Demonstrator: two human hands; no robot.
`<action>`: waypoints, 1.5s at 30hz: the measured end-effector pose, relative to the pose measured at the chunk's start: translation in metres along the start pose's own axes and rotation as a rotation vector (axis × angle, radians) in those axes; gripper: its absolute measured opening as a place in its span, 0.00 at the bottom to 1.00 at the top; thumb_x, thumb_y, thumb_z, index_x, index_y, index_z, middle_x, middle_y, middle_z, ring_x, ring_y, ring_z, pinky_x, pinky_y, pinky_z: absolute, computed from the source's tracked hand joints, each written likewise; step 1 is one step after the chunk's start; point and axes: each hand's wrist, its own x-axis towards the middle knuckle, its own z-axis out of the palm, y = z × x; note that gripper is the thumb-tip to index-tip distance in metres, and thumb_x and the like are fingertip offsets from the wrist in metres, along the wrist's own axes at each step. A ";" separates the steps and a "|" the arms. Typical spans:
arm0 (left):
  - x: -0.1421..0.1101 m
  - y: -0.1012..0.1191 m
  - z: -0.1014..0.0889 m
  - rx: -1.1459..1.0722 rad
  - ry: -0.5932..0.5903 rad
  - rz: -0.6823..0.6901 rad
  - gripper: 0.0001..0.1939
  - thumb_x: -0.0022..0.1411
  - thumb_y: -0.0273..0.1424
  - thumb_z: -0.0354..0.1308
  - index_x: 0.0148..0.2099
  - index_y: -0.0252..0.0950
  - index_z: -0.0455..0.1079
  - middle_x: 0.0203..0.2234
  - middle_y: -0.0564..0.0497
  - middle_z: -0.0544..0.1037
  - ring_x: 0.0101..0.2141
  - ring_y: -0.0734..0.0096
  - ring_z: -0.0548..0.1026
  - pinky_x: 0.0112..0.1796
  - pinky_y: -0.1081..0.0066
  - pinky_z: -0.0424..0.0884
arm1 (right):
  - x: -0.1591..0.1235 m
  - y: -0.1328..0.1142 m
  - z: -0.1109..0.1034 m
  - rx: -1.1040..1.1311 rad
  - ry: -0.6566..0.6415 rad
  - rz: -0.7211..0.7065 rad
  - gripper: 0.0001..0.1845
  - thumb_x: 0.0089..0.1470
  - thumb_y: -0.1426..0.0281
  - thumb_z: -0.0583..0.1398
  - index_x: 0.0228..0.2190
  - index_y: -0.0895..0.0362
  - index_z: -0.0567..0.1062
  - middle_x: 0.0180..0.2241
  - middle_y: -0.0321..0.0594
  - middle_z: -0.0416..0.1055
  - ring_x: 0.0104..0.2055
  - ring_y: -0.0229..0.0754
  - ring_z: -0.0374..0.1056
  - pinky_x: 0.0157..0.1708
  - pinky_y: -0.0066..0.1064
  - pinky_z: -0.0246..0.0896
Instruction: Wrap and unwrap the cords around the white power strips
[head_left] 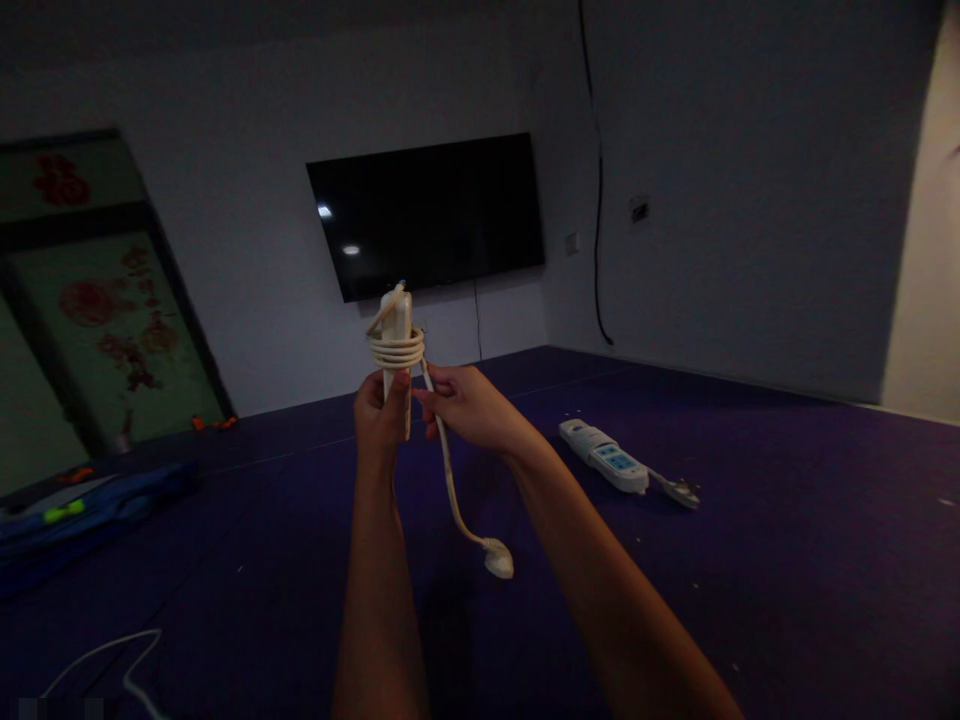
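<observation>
My left hand (381,405) is closed around the lower part of a white power strip (397,312), held upright in front of me. Several turns of its white cord (397,349) wrap around the strip above my fingers. My right hand (465,402), just to the right, pinches the cord where it leaves the coil. Below that hand the free end of the cord hangs down to a white plug (498,558). The far side of the strip is hidden.
A second power strip (606,455), its cord wrapped round it, lies on the purple floor (757,560) at right. A white cable (135,665) lies at lower left, near blue cloth (142,497). A television (427,215) and a hanging black cable (598,220) are on the walls.
</observation>
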 end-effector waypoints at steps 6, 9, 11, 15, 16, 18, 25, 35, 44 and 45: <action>-0.002 -0.001 0.008 0.143 0.090 0.173 0.23 0.41 0.43 0.65 0.36 0.36 0.64 0.27 0.54 0.70 0.25 0.76 0.67 0.27 0.75 0.62 | 0.000 0.000 -0.005 0.060 0.042 0.023 0.08 0.53 0.75 0.56 0.23 0.58 0.66 0.16 0.29 0.64 0.16 0.30 0.64 0.17 0.20 0.57; -0.003 -0.003 0.009 0.225 0.140 0.222 0.23 0.41 0.42 0.65 0.38 0.37 0.63 0.28 0.54 0.70 0.26 0.75 0.67 0.26 0.76 0.62 | 0.002 0.001 -0.005 0.139 0.090 0.069 0.13 0.52 0.67 0.60 0.21 0.59 0.66 0.15 0.29 0.63 0.15 0.29 0.62 0.16 0.19 0.56; -0.004 -0.005 0.009 0.250 0.165 0.238 0.23 0.42 0.42 0.65 0.38 0.37 0.63 0.28 0.54 0.69 0.27 0.74 0.68 0.28 0.75 0.63 | 0.004 0.003 -0.003 0.178 0.125 0.115 0.17 0.50 0.62 0.61 0.19 0.60 0.66 0.14 0.29 0.62 0.14 0.28 0.62 0.14 0.18 0.55; -0.002 -0.010 0.007 0.271 0.178 0.274 0.25 0.39 0.40 0.66 0.39 0.36 0.63 0.31 0.52 0.70 0.32 0.71 0.69 0.33 0.73 0.65 | 0.006 0.010 -0.003 0.226 0.170 0.199 0.18 0.45 0.59 0.64 0.18 0.60 0.67 0.12 0.29 0.62 0.13 0.28 0.61 0.14 0.18 0.56; -0.001 -0.011 0.007 0.266 0.176 0.276 0.26 0.38 0.40 0.67 0.39 0.36 0.63 0.32 0.51 0.70 0.33 0.70 0.70 0.34 0.72 0.65 | 0.006 0.010 -0.004 0.234 0.170 0.213 0.18 0.44 0.59 0.65 0.19 0.60 0.68 0.12 0.29 0.63 0.13 0.29 0.61 0.14 0.18 0.56; 0.001 -0.013 0.006 0.244 0.165 0.267 0.27 0.37 0.39 0.68 0.40 0.36 0.64 0.33 0.50 0.71 0.34 0.69 0.70 0.35 0.71 0.65 | 0.004 0.010 -0.007 0.248 0.154 0.235 0.18 0.42 0.60 0.66 0.20 0.61 0.69 0.13 0.29 0.64 0.14 0.29 0.62 0.15 0.19 0.58; 0.004 -0.012 0.003 0.255 0.177 0.320 0.29 0.32 0.34 0.70 0.40 0.35 0.65 0.33 0.50 0.73 0.34 0.68 0.71 0.35 0.70 0.66 | 0.001 0.008 -0.013 0.228 0.128 0.247 0.15 0.39 0.63 0.68 0.21 0.61 0.72 0.13 0.29 0.65 0.15 0.30 0.63 0.15 0.19 0.57; 0.006 -0.016 -0.012 0.449 0.207 0.451 0.29 0.36 0.36 0.68 0.44 0.38 0.66 0.39 0.48 0.74 0.41 0.61 0.71 0.40 0.66 0.66 | 0.006 0.016 -0.002 0.095 0.190 0.242 0.15 0.39 0.62 0.68 0.21 0.61 0.72 0.12 0.30 0.64 0.13 0.29 0.60 0.14 0.20 0.56; -0.002 -0.004 -0.007 0.820 0.289 0.539 0.29 0.43 0.44 0.63 0.47 0.38 0.67 0.40 0.43 0.74 0.43 0.52 0.69 0.45 0.58 0.59 | 0.012 0.031 0.002 -0.139 0.237 0.188 0.19 0.44 0.56 0.63 0.19 0.60 0.73 0.14 0.34 0.64 0.16 0.31 0.61 0.16 0.22 0.52; -0.003 -0.005 -0.005 0.856 0.320 0.542 0.29 0.45 0.45 0.62 0.48 0.38 0.66 0.40 0.43 0.74 0.43 0.52 0.69 0.46 0.57 0.58 | 0.012 0.031 0.003 -0.172 0.261 0.168 0.20 0.44 0.54 0.62 0.19 0.60 0.73 0.13 0.34 0.64 0.16 0.31 0.60 0.16 0.22 0.50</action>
